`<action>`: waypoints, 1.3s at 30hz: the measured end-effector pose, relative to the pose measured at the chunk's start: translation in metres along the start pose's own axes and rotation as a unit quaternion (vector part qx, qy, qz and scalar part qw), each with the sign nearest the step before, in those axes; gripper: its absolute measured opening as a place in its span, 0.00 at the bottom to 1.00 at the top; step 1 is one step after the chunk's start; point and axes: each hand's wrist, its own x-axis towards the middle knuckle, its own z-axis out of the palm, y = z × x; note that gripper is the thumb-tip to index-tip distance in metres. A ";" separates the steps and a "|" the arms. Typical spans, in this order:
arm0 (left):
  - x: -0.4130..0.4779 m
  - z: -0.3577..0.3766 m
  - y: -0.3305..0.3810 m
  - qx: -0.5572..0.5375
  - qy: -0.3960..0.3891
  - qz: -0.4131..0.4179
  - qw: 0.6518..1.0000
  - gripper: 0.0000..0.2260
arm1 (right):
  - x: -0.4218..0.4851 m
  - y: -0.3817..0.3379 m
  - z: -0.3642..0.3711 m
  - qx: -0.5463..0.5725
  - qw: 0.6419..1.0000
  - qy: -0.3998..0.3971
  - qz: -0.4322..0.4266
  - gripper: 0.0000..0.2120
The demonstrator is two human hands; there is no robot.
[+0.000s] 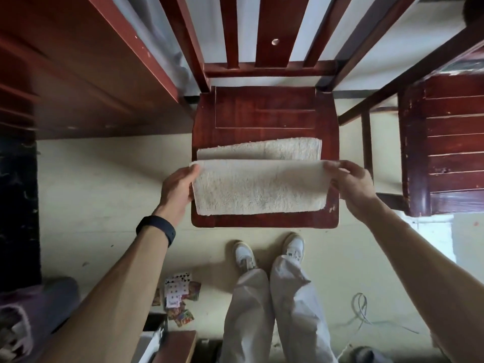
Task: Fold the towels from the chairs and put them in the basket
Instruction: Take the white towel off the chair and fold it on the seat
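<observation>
Head view, looking straight down. On the front half of the wooden chair seat [264, 111], a cream towel [259, 189], folded over lengthwise, with the far edge of the upper layer raised a little above the lower one. Left end of that layer gripped by the left hand [178, 189], thumb on top. Right end pinched by the right hand [351, 182], fingertips closed on the corner. Dark wristband [157, 229] on the left wrist.

Around the seat:
- To its left and close, a long dark-red piece of wooden furniture [91, 82].
- To its right, a second chair [450, 153], with only a narrow strip of floor between.
- Behind it, the slatted backrest [267, 30].
- In front of it, two white shoes [269, 252] on the pale floor [104, 192].
- Further front-left, scattered playing cards [180, 292].
- Further front-right, a thin pale cable [364, 310].

Hidden under the cloth, the left hand's fingers. Far front-left of the seat, a purplish bundle [39, 310], cut by the frame border and hard to identify. Second chair also cut off, at the right border.

Bare wood behind the towel and in a thin strip in front of it. Towel's right end near the seat's right edge. Wide open floor to the left of the seat's front corner.
</observation>
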 end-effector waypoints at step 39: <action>0.062 0.049 -0.018 0.312 0.221 0.139 0.914 0.17 | 0.098 -0.004 0.052 -0.191 0.958 0.147 -0.155 0.07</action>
